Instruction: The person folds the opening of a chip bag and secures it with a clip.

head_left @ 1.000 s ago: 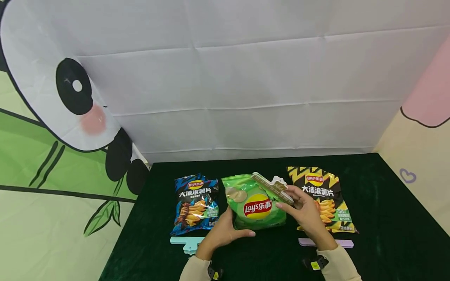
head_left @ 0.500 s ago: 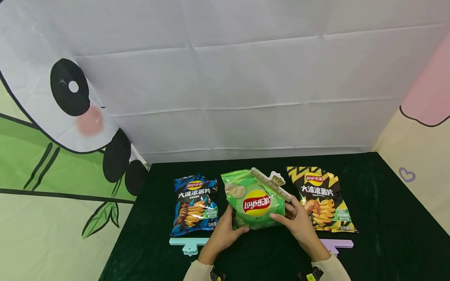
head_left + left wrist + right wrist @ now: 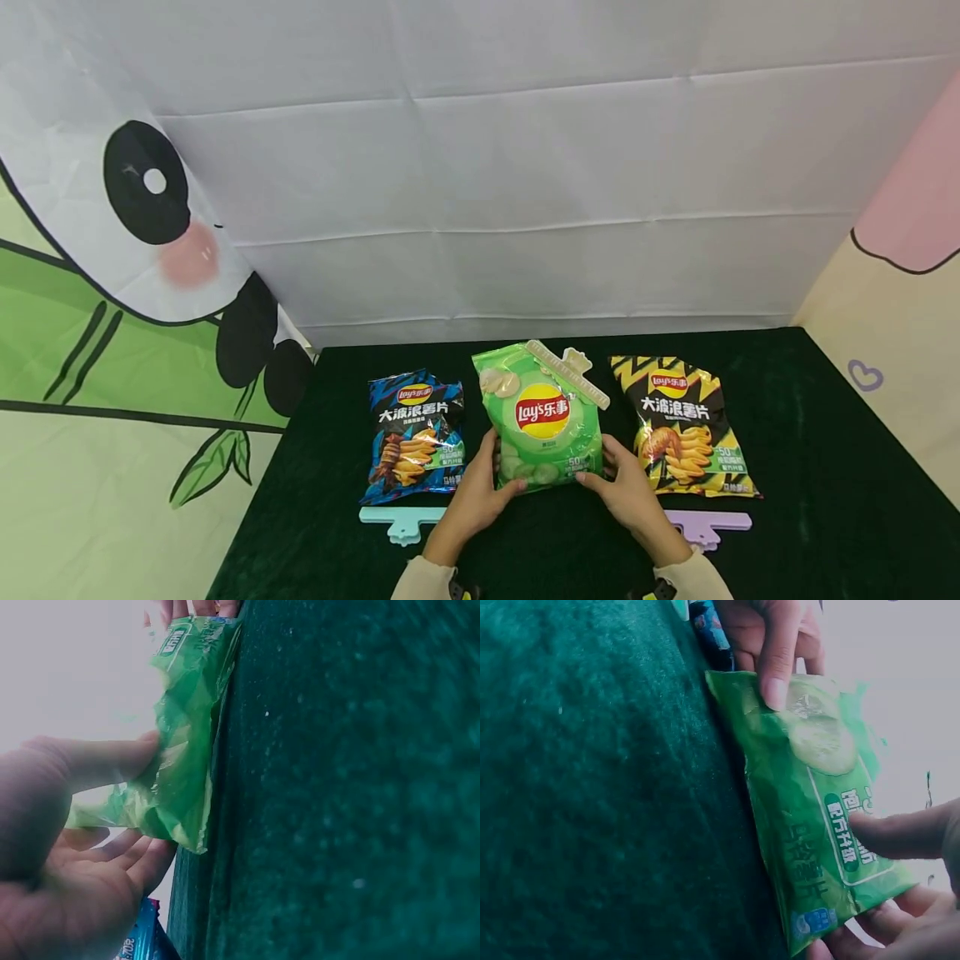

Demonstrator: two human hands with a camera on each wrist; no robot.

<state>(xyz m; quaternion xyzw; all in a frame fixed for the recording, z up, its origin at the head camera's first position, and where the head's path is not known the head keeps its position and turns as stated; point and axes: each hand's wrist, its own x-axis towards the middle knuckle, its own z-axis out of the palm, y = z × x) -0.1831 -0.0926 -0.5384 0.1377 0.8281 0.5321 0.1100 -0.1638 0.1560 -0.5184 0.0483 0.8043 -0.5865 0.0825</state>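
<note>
A green bag of potato chips [image 3: 536, 425] is held in both hands at the middle of the table, its top leaning away. Clamped aslant across its upper right corner is a cream bag clip [image 3: 567, 373]. My left hand [image 3: 477, 492] grips the lower left side, thumb on the front and fingers behind. On the lower right side my right hand [image 3: 626, 493] does the same. In the left wrist view the left thumb presses the green film [image 3: 184, 742]. The right wrist view shows the bag's bottom edge close over the dark green cloth [image 3: 615, 787].
A blue chip bag [image 3: 417, 437] lies to the left, a black and yellow chip bag [image 3: 686, 425] to the right. Below them are a light blue clip [image 3: 405, 518] and a purple clip [image 3: 705, 523], each partly behind a forearm. A white cloth wall [image 3: 540, 167] rises behind the table.
My right hand has moved from the clip down to the bag's lower right side. The bag has turned more upright and shifted slightly back, clip still on it. More of the purple clip shows.
</note>
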